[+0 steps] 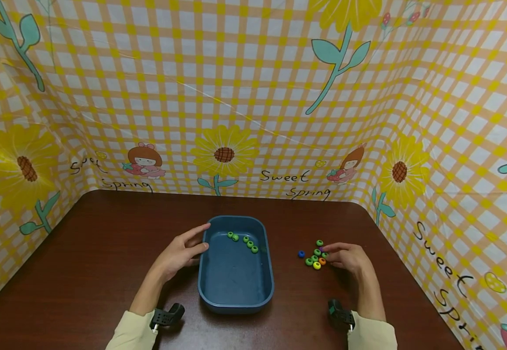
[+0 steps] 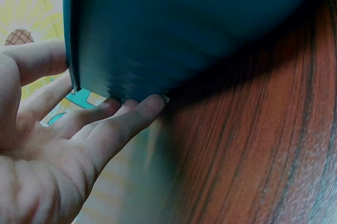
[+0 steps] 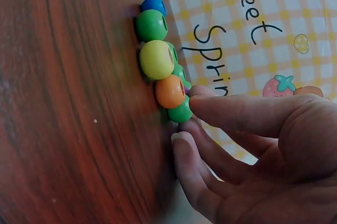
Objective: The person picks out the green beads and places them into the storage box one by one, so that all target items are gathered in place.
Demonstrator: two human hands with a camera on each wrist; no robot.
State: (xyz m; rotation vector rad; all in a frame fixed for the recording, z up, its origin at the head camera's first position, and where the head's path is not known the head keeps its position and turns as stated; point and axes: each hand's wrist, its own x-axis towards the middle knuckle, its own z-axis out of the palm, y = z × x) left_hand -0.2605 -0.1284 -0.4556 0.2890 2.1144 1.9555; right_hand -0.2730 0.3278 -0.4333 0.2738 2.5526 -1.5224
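Observation:
My left hand [image 1: 179, 253] rests against the left side of a dark blue rectangular box [image 1: 236, 287]. In the left wrist view, its fingers [image 2: 131, 121] are extended along the box's outer wall [image 2: 174, 23]. Several green beads [image 1: 250, 244] lie inside the box toward its far end. My right hand [image 1: 347, 257] reaches to a cluster of loose beads on the table, fingers slightly bent and fingertips apart around the nearest green bead [image 3: 180, 110]. Beside it are an orange bead [image 3: 170, 91], a yellow bead [image 3: 157, 59], a blue bead [image 3: 154, 6], several green beads and a mostly hidden purple bead [image 1: 321, 249].
The dark brown wooden table [image 1: 117, 233] carries the box near its middle and the beads to the right of it. A yellow checked cloth [image 1: 253, 87] with sunflowers stands around the back and sides. Both wrists wear black straps [image 1: 166, 316].

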